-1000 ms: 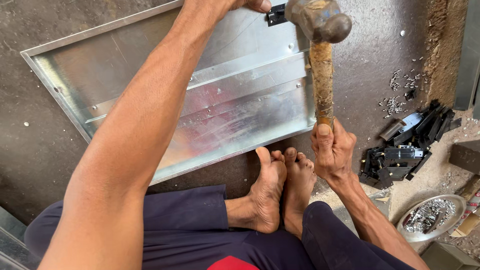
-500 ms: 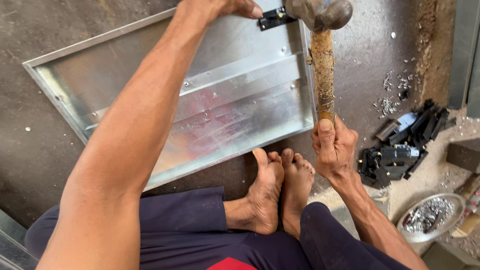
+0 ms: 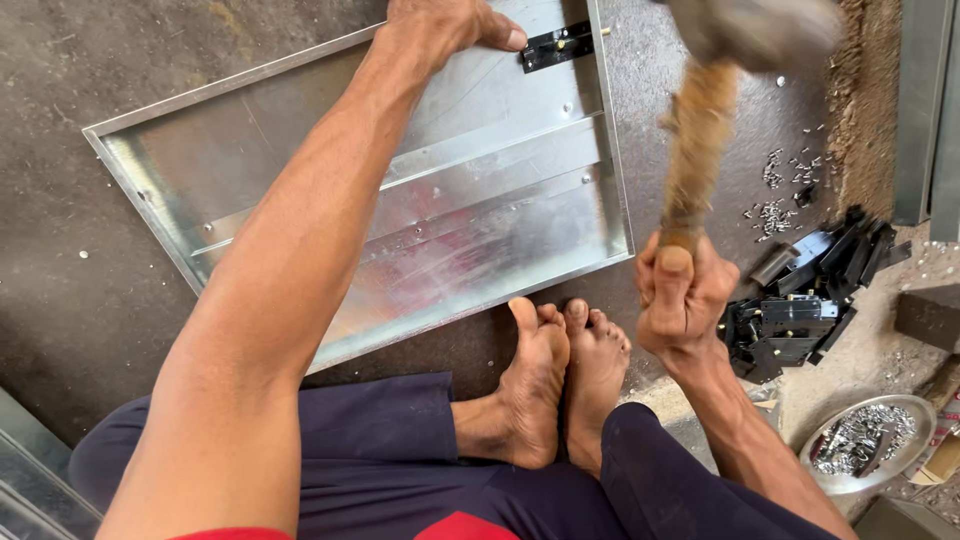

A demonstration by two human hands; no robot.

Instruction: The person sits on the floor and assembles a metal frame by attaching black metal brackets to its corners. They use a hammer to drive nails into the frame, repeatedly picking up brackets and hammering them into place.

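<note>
A shiny sheet-metal panel with folded edges lies flat on the dark floor in front of my bare feet. My left hand reaches across it and presses near a small black hinge piece at the panel's far right edge. My right hand grips the lower end of a wooden-handled hammer. The hammer stands raised and motion-blurred, its heavy head at the top of the view, to the right of the hinge piece.
A pile of black hinge parts lies on the floor at the right. Small loose screws are scattered beyond it. A round metal dish holds several small silver pieces at the lower right. Metal sections stand at the right edge.
The hammer has swung up and to the right, away from the hinge piece, and now blurs. My left hand stays by the hinge piece. The view has shifted slightly.
</note>
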